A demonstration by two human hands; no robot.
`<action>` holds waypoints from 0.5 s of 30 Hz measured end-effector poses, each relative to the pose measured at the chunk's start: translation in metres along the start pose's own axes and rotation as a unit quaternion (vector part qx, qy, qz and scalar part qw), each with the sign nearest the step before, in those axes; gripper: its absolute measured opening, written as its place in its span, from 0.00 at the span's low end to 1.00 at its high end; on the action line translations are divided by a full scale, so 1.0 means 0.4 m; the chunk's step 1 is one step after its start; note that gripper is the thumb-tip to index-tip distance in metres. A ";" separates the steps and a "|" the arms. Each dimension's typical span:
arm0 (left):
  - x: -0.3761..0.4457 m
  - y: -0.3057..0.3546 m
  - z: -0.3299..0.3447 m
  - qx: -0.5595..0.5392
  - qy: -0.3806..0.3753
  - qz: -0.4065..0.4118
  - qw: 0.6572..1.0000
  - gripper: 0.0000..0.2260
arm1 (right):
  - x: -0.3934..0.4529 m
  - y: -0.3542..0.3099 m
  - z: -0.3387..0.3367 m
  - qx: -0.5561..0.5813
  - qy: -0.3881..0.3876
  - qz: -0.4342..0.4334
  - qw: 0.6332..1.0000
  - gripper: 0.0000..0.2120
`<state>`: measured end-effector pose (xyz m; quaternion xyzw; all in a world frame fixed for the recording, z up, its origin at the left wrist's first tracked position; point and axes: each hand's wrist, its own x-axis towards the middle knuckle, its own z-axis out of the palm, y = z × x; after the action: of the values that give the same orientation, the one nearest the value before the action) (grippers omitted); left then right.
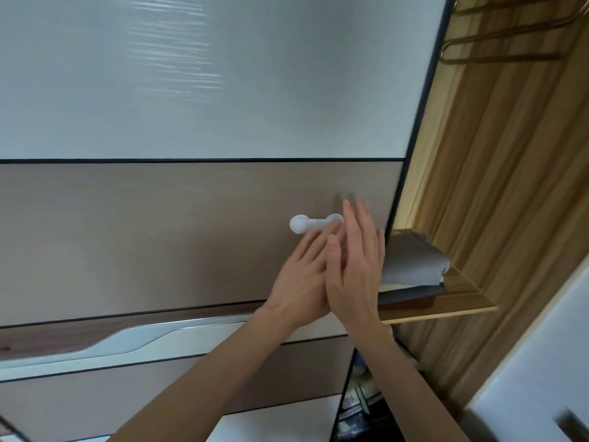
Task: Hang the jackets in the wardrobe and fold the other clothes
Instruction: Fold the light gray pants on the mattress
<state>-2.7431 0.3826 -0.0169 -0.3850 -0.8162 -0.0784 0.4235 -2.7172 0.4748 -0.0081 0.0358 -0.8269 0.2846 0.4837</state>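
A sliding wardrobe door (197, 218) with a white upper panel and a taupe lower panel fills most of the view. A small white handle (306, 223) is stuck on the taupe panel near the door's right edge. My left hand (302, 282) lies flat with straight fingers reaching the handle. My right hand (357, 266) overlaps it, fingers straight and pointing up, beside the door's dark edge. To the right the wardrobe is open, and a stack of folded grey and dark clothes (411, 266) sits on a wooden shelf (462, 309).
Brass-coloured hanger rails (510, 43) show at the top right inside the wood-lined wardrobe. A second white door (541, 362) stands at the far right. Below the shelf, colourful items (360, 400) lie in a dark compartment.
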 end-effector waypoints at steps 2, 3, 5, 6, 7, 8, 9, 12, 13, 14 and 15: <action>-0.055 -0.043 -0.017 0.013 0.017 -0.029 0.999 0.32 | 0.005 0.028 -0.022 0.048 -0.002 -0.023 0.999 0.25; -0.077 -0.069 -0.028 0.029 0.020 -0.056 0.998 0.32 | 0.009 0.024 -0.010 0.050 0.000 -0.011 0.999 0.25; -0.114 -0.121 -0.052 0.061 0.025 -0.109 0.992 0.32 | 0.009 -0.004 0.018 0.029 -0.011 -0.007 0.999 0.24; -0.128 -0.143 -0.063 0.079 0.028 -0.124 0.989 0.32 | 0.006 -0.011 0.028 0.009 -0.017 -0.025 1.000 0.24; -0.140 -0.162 -0.073 0.095 0.029 -0.131 0.986 0.32 | 0.001 -0.011 0.035 -0.009 -0.019 -0.054 0.998 0.24; -0.151 -0.177 -0.082 0.106 0.032 -0.135 0.985 0.31 | -0.004 -0.009 0.042 -0.023 -0.024 -0.079 0.996 0.24; -0.161 -0.189 -0.090 0.113 0.035 -0.141 0.983 0.31 | -0.009 -0.010 0.049 -0.035 -0.030 -0.096 0.994 0.25; -0.180 -0.207 -0.103 0.128 0.047 -0.160 0.978 0.31 | -0.029 -0.014 0.079 -0.069 -0.054 -0.096 0.991 0.26; -0.183 -0.209 -0.105 0.133 0.049 -0.165 0.976 0.31 | -0.032 -0.006 0.086 -0.080 -0.062 -0.087 0.991 0.27; -0.185 -0.210 -0.105 0.136 0.050 -0.171 0.975 0.31 | -0.033 0.006 0.090 -0.095 -0.067 -0.078 0.990 0.27; -0.187 -0.210 -0.104 0.137 0.053 -0.178 0.973 0.31 | -0.034 0.018 0.090 -0.110 -0.067 -0.069 0.989 0.28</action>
<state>-2.7495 0.2634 -0.0302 -0.1669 -0.8513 -0.0600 0.4939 -2.7406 0.4598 -0.0357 0.0581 -0.8795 0.1546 0.4462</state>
